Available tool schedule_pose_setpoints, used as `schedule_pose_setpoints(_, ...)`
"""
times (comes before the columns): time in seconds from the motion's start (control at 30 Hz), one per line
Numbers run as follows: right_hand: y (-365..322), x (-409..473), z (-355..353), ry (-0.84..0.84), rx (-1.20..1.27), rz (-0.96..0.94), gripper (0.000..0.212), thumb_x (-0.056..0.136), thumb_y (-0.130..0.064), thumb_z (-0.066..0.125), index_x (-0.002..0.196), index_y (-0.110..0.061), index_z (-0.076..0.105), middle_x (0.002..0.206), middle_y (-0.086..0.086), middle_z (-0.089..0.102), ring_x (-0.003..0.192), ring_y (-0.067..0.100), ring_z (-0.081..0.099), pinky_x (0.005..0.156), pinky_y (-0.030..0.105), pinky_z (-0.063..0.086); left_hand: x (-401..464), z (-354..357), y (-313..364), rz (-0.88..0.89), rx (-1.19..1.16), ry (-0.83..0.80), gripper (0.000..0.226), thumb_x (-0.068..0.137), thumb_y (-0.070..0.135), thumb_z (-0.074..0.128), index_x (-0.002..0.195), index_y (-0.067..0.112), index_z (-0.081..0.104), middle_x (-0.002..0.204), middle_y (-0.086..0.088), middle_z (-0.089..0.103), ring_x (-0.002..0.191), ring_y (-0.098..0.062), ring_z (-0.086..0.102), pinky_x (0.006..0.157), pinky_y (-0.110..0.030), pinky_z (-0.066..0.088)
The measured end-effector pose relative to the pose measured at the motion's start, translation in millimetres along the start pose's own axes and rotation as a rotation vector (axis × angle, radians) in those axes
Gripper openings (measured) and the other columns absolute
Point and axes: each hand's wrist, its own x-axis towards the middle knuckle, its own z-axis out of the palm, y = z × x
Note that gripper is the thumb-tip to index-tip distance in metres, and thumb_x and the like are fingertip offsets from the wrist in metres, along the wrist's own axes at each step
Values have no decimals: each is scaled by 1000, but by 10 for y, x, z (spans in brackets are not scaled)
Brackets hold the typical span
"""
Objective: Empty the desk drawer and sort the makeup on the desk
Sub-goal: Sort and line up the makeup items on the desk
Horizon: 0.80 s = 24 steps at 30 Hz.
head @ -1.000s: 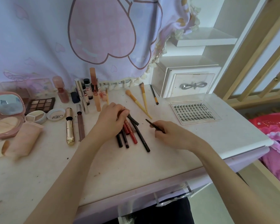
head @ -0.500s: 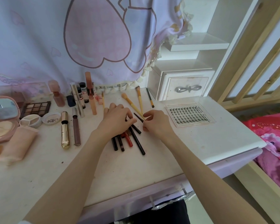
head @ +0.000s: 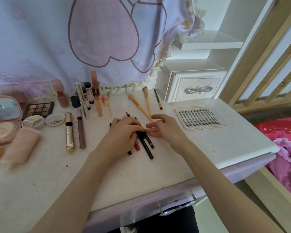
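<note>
At the desk's point(head: 208, 148) far left sit my open compact point(head: 2, 118) and the eyeshadow palette point(head: 39, 109), then a gold tube point(head: 69, 132) beside a brown one point(head: 81, 130). My left hand point(head: 123, 132) lies curled over the bunched pencils point(head: 145, 145), holding them together. My right hand point(head: 165, 127) touches them with straight fingertips, gripping nothing, and the lash tray point(head: 200, 117) lies farther right.

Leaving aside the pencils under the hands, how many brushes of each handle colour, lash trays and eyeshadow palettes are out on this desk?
Yellow-handled brushes: 3
Black-handled brush: 1
Lash tray: 1
Eyeshadow palette: 1
Total: 6
</note>
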Motion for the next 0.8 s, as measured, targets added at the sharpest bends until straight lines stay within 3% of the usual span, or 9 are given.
schedule_pose_setpoints(0.1, -20, 26, -39, -4, 57, 34, 34, 96, 1, 27, 121, -5, 50, 96, 13, 64, 76, 19, 67, 75, 25, 56, -12, -9, -8, 3, 3, 7, 40, 85, 0, 45, 109, 23, 68, 112, 7, 61, 113, -13, 46, 83, -22, 15)
schedule_pose_setpoints(0.17, -32, 127, -78, 101, -6, -24, 31, 97, -2, 31, 117, -3, 55, 90, 11, 64, 70, 17, 65, 71, 26, 57, -17, -6, -12, -5, -5, 11, 40, 85, 0, 45, 108, 23, 68, 112, 8, 60, 113, -12, 46, 84, -21, 15)
schedule_pose_setpoints(0.3, -76, 503, -175, 311, -462, -166, 29, 95, -9, 41, 112, -2, 63, 102, 15, 67, 91, 27, 64, 82, 32, 52, -19, 8, -2, -5, -17, 11, 39, 86, 0, 45, 109, 22, 67, 113, 7, 60, 112, -12, 47, 87, -23, 20)
schedule_pose_setpoints(0.37, -88, 669, -180, 309, -652, -139, 25, 94, -9, 42, 98, 2, 64, 96, 18, 65, 93, 32, 61, 71, 32, 48, -26, 8, 11, -5, -16, 8, 39, 86, 1, 45, 111, 23, 67, 114, 7, 59, 112, -12, 46, 90, -25, 23)
schedule_pose_setpoints(0.47, -96, 804, -123, 303, -816, -68, 29, 95, -15, 45, 68, -8, 43, 82, 13, 53, 90, 33, 58, 61, 29, 38, -43, -4, 8, -10, -23, 16, 38, 87, 2, 46, 110, 22, 67, 113, 7, 60, 112, -12, 47, 89, -25, 23)
schedule_pose_setpoints(0.6, -154, 832, -53, 307, -943, -68, 19, 95, -10, 44, 104, 2, 56, 106, 16, 59, 101, 32, 58, 69, 31, 39, -43, -16, 0, -20, -27, 14, 37, 87, 3, 45, 110, 23, 67, 114, 8, 59, 113, -10, 45, 86, -21, 18)
schedule_pose_setpoints(0.67, -173, 836, -44, 304, -956, -64, 17, 92, -3, 42, 101, 1, 56, 95, 12, 55, 91, 29, 56, 68, 31, 39, -39, -18, 5, -24, -28, 14, 37, 88, 5, 45, 111, 23, 67, 115, 9, 59, 113, -9, 44, 87, -20, 17)
schedule_pose_setpoints(0.73, -180, 860, -51, 280, -935, -37, 11, 90, -4, 44, 82, -1, 51, 80, 6, 47, 79, 26, 49, 63, 29, 38, -36, -23, 10, -29, -34, 15, 36, 89, 5, 44, 111, 24, 66, 115, 8, 58, 114, -10, 43, 89, -20, 17)
schedule_pose_setpoints(0.8, -197, 872, -71, 258, -884, -3, 25, 89, -10, 48, 66, -8, 39, 71, 3, 43, 71, 24, 47, 52, 26, 33, -36, -28, 12, -34, -43, 13, 36, 89, 6, 44, 111, 24, 66, 116, 9, 58, 114, -9, 42, 89, -21, 17)
